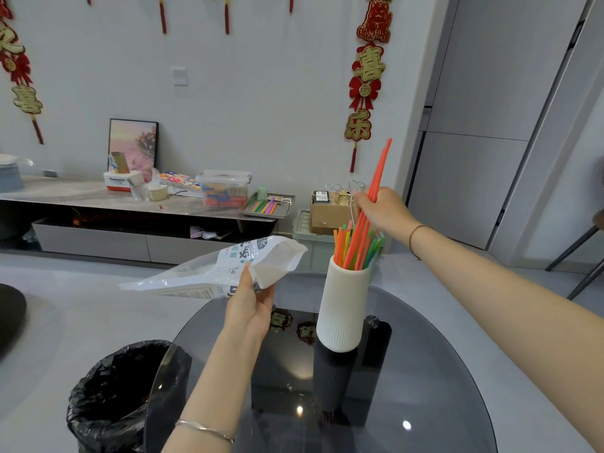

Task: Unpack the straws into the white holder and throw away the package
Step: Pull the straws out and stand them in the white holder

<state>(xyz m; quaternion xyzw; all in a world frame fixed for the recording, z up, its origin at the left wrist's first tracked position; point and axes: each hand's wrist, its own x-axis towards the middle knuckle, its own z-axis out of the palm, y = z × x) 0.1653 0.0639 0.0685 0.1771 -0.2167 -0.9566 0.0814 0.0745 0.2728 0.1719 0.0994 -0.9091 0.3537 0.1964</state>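
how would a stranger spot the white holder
Find the round dark glass table in front of the person. Near its middle stands a tall ribbed white holder. Coloured straws stick up out of its top, unlike the black-lined bin beside the table.

A tall white ribbed vase-shaped holder (343, 308) stands upright on a round dark glass table (441, 371). Thin plastic straws (346, 248) in orange, yellow, green and pink fan out of its mouth. A few long orange-red straws (379, 171) lean up and to the right, lower ends in the holder, gripped mid-length by the right hand (382, 210). A limp, clear-and-white printed plastic package (209, 273) hangs in the air left of the holder, pinched near its open mouth by the left hand (251, 305).
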